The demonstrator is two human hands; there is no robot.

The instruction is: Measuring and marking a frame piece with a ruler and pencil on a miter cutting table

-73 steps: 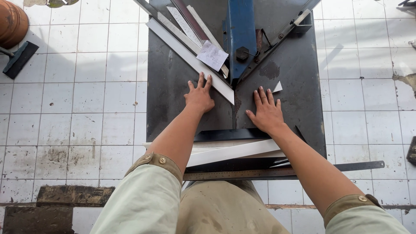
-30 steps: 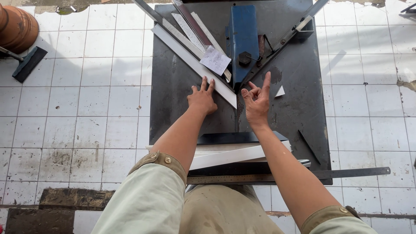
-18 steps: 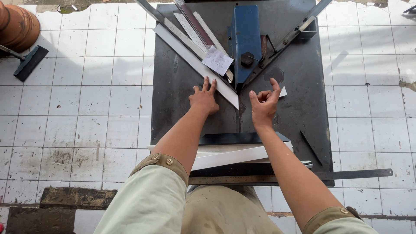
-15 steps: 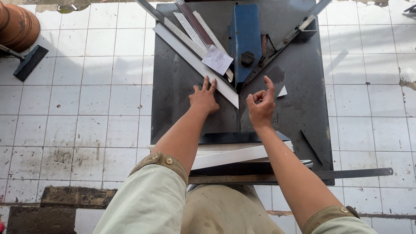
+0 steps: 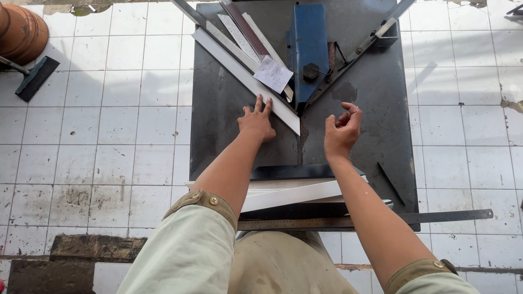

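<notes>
The dark metal table (image 5: 229,136) serves as the landmark, standing on a white tiled floor (image 5: 109,136). On its middle, the left hand (image 5: 257,121) lies flat with fingers spread, its fingertips touching the long white strip (image 5: 245,81) that runs diagonally from the table's far left edge down to its centre. Just right of that strip's lower end, the right hand (image 5: 341,132) hovers over the table's surface with its fingers curled inward and its thumb raised; whether anything is pinched in it cannot be told. At the table's far middle stands a blue machine head (image 5: 308,43), and a small scrap of paper (image 5: 272,74) lies on the strips beside it. A metal guide bar (image 5: 365,46) slants away toward the table's far right corner. At the table's near edge lie more white strips (image 5: 294,193), partly under the person's forearms, and a long steel ruler (image 5: 436,216) sticks out past the near right corner. Well off the table's far left, a brown clay pot (image 5: 22,30) sits on the floor
</notes>
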